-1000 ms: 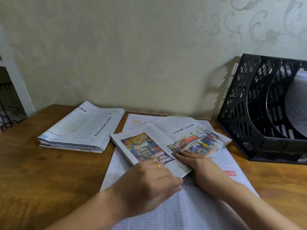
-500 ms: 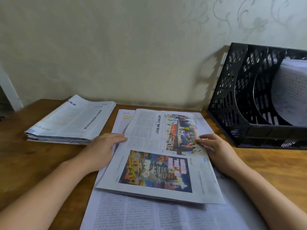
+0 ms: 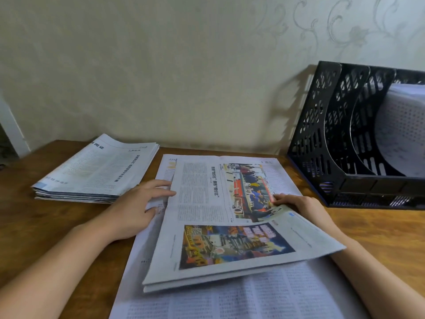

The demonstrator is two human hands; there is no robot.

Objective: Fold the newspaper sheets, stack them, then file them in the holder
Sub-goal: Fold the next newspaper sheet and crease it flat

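A folded newspaper point(image 3: 230, 226) is gripped at its 3 o'clock edge by the right hand point(image 3: 299, 208); the left hand point(image 3: 138, 208) is laid flat, fingers straight, at its 9 o'clock edge.

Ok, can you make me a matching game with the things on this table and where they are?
Things:
1. folded newspaper
2. stack of newspapers
3. black holder
4. left hand

Places:
A. at the table's right side, by the wall
B. at the folded paper's left edge
C. lying on the open sheets, in the middle
D. at the table's left side, near the wall

Pairs: 1-C, 2-D, 3-A, 4-B
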